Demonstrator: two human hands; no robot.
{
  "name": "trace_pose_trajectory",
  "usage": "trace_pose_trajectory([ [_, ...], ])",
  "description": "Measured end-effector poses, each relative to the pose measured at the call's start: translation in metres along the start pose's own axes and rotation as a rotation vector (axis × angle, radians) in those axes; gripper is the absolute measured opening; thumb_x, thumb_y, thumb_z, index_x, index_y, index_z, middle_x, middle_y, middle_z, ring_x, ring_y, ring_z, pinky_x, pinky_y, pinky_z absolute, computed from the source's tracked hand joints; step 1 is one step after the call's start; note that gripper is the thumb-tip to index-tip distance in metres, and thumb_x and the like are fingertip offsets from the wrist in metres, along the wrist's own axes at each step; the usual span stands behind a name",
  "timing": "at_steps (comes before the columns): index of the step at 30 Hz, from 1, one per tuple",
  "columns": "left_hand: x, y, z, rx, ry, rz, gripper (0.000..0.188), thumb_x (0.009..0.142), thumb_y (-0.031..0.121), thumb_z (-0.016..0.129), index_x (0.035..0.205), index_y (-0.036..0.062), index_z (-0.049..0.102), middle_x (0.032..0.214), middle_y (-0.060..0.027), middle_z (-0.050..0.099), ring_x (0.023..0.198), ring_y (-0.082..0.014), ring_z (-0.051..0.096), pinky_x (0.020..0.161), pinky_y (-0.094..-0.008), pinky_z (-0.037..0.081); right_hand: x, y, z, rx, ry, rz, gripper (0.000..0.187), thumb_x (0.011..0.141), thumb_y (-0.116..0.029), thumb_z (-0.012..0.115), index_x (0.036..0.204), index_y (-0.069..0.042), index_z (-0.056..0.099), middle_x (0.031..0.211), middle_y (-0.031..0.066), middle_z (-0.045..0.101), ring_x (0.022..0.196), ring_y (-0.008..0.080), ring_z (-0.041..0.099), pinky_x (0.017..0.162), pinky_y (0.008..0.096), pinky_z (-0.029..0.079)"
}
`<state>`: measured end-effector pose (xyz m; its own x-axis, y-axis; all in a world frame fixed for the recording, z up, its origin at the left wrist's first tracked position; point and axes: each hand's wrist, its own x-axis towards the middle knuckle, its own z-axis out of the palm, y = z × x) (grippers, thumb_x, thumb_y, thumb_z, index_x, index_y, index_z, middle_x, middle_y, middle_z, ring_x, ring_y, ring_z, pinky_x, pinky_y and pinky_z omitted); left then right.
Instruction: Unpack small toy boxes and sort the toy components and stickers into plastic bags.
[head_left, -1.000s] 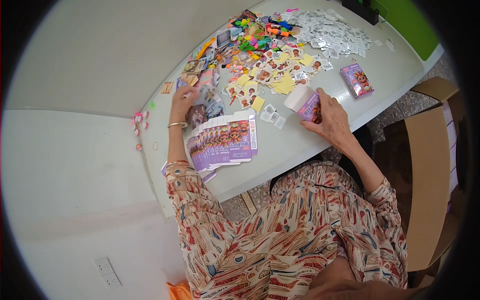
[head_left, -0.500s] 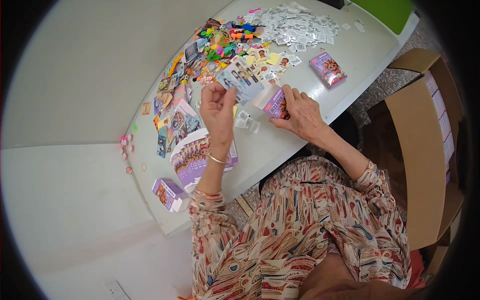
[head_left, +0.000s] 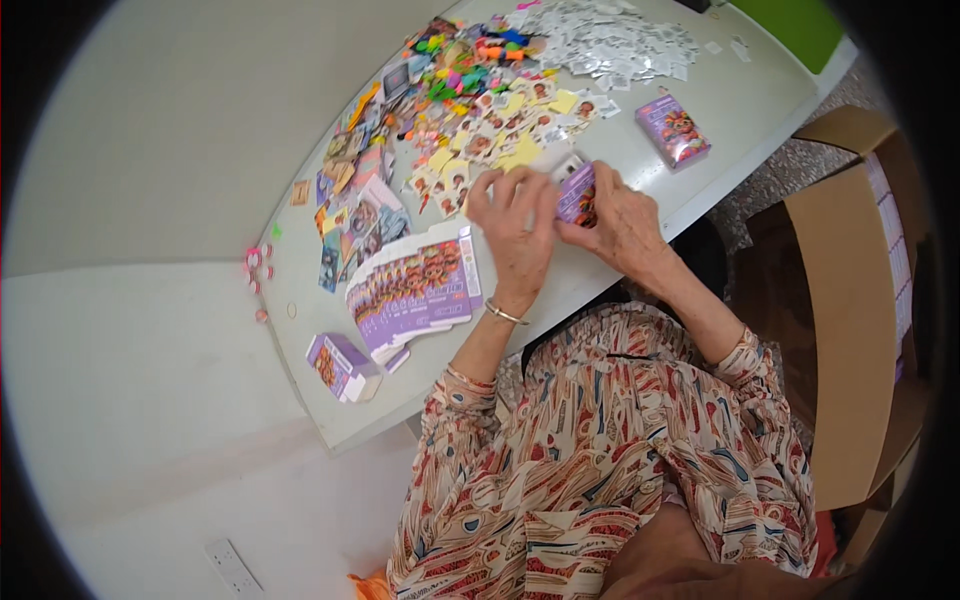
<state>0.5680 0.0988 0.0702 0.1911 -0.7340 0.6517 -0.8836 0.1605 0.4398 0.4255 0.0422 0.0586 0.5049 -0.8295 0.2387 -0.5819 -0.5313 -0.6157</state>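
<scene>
Purple box (head_left: 574, 196) partly hidden | right fingers (head_left: 606, 186) pinching it | left fingers (head_left: 512, 186) curled, cannot tell if pinching

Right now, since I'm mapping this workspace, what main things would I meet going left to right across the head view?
Leftmost purple box, fanned purple boxes, left hand, right hand, separate purple box, brown cardboard carton.

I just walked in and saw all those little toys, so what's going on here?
At a table, someone's right hand holds a small purple box. The left hand is beside its open end; whether it grips anything is hard to see. Flattened purple cartons lie fanned to the left, with small colourful toys and white packets piled farther back.
</scene>
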Motion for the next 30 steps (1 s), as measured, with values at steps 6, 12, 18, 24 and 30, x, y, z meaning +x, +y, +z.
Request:
trace_pose_trajectory([
  [6, -0.008, -0.042, -0.051, 0.02, -0.101, -0.05, 0.027, 0.078, 0.014, 0.071, 0.104, 0.0102, 0.068, 0.118, -0.0079, 0.056, 0.113, -0.0308, 0.045, 0.096, -0.0405, 0.034, 0.009, 0.018, -0.016, -0.19, -0.062, 0.141, 0.09, 0.068, -0.041, 0.079, 0.13, 0.006, 0.034, 0.1, 0.0212, 0.061, 0.083, 0.0354, 0.065, 0.067, 0.0406, 0.053],
  [12, -0.042, -0.111, -0.116, 0.668, -0.802, -0.052, 0.091, 0.056, 0.056, 0.08, 0.133, 0.0167, 0.052, 0.142, -0.0185, 0.036, 0.128, -0.0393, 0.032, 0.104, -0.0506, 0.025, 0.014, 0.022, -0.007, -0.414, 0.396, -0.231, 0.089, 0.069, -0.039, 0.079, 0.133, 0.005, 0.036, 0.124, 0.0245, 0.05, 0.111, 0.04, 0.051, 0.093, 0.0447, 0.044],
  [18, -0.04, -0.139, -0.104, 0.233, -0.648, -0.119, 0.047, 0.064, 0.034, 0.081, 0.099, 0.0075, 0.066, 0.135, -0.018, 0.044, 0.125, -0.0373, 0.039, 0.1, -0.0491, 0.032, -0.026, -0.019, 0.033, -0.075, 0.116, -0.349, 0.081, 0.07, -0.036, 0.079, 0.126, 0.009, 0.042, 0.118, 0.023, 0.052, 0.107, 0.0392, 0.051, 0.093, 0.0445, 0.043],
  [24, 0.019, -0.062, -0.075, -0.239, -0.404, -0.414, 0.02, 0.077, 0.015, 0.074, 0.077, -0.0017, 0.065, 0.118, -0.0195, 0.057, 0.113, -0.0291, 0.053, 0.089, -0.0371, 0.046, -0.024, -0.052, 0.04, 0.209, -0.025, -0.234, 0.099, 0.065, -0.046, 0.082, 0.13, 0.01, 0.034, 0.12, 0.0268, 0.047, 0.11, 0.0411, 0.05, 0.093, 0.0445, 0.045],
  [30, 0.011, -0.032, -0.031, -0.371, -0.205, -0.336, 0.012, 0.081, 0.008, 0.072, 0.083, -0.0021, 0.067, 0.113, -0.013, 0.057, 0.11, -0.0175, 0.057, 0.072, -0.0249, 0.052, -0.014, -0.036, 0.052, 0.111, 0.227, -0.185, 0.103, 0.06, -0.043, 0.084, 0.129, 0.011, 0.031, 0.116, 0.0261, 0.045, 0.101, 0.0402, 0.052, 0.083, 0.0422, 0.048],
])
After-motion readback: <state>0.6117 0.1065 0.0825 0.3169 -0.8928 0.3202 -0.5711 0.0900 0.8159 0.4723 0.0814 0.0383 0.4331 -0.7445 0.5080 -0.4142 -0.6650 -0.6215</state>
